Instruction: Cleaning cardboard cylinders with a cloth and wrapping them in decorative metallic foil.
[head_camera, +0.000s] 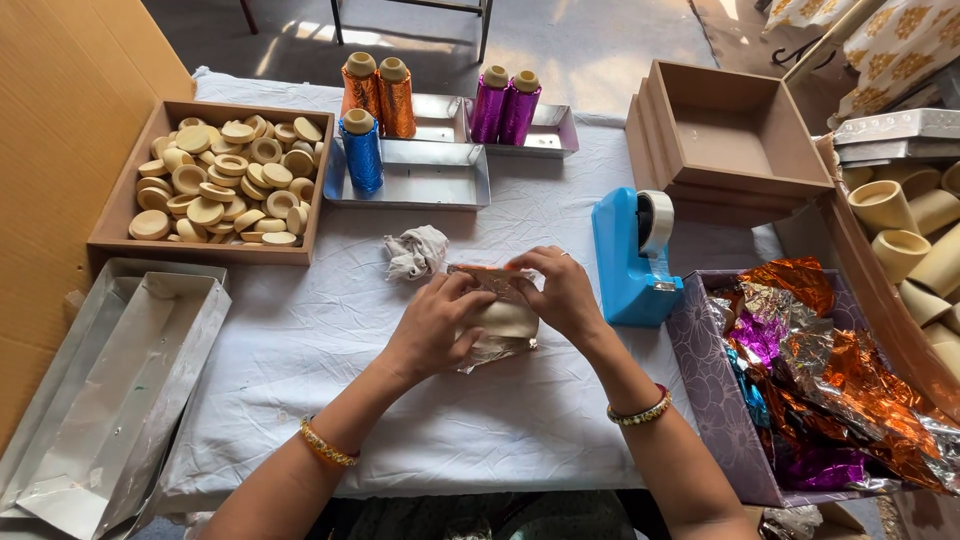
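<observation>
A white cloth (400, 400) covers the table, wrinkled near the middle, and beyond its far edge lies a grey floor with patches of light and the feet of a metal frame. A sheet of brown cardboard (60, 130) stands along the left side. At the centre both hands work on one thing: the left hand (432, 325) and the right hand (562, 292) are closed around a cream cylinder (505, 320) partly wrapped in shiny foil (492, 282), fingers curled on its top and sides, so only its rounded front shows. A crumpled white rag (415, 250) lies just beside the hands, on the far left of them. A blue tape dispenser (632, 255) stands just right of the right hand. Further back, a brown tray (120, 235) holds cream discs (225, 180), and silver trays (440, 175) carry wrapped spools in orange (380, 95), blue (362, 150) and purple (505, 105). Empty brown boxes (735, 140) are stacked at the far right. A purple box (710, 390) at the near right holds crumpled foil sheets (820, 370) in orange, purple and silver. Bare cream cylinders (900, 235) at the right edge are cut off by the frame, as are the long metal trays (110, 390) at lower left. How far the foil reaches under the cylinder is hidden by the hands.
</observation>
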